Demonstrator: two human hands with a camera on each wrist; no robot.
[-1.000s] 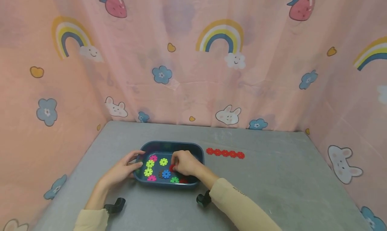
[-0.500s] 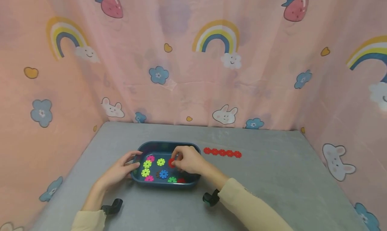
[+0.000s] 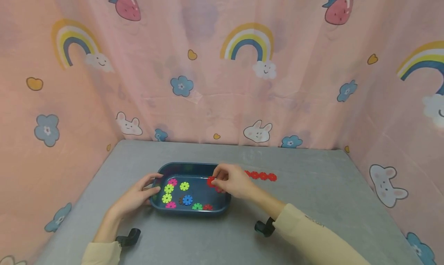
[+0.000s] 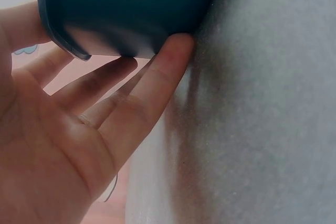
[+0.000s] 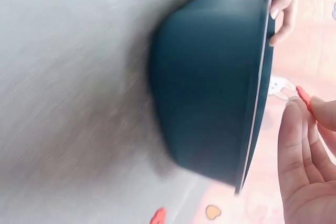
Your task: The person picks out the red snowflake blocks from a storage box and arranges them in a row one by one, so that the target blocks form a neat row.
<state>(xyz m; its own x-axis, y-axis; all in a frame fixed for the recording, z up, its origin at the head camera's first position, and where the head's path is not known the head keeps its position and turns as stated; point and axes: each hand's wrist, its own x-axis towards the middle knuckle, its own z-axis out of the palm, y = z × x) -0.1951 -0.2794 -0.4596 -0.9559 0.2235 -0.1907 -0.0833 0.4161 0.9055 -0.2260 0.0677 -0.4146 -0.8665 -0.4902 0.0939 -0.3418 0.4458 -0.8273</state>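
Note:
A dark blue plastic tray stands on the grey table. My left hand grips its left rim; in the left wrist view, fingers press against the outer wall. My right hand is above the tray's right end and pinches a red snowflake disc between thumb and fingertips. The right wrist view shows this disc edge-on, higher than the rim. Inside lie yellow discs, pink discs, a blue disc partly over a brown one, a green disc and a red one.
Right of the tray lies a row of red discs, its left end hidden behind my right hand. A pink patterned curtain hangs along the table's back and sides. Each wrist carries a black camera mount.
My right hand has picked the red disc off the tray floor and moved it up and right toward the tray's right rim. The left hand stays on the tray; the head view has shifted slightly.

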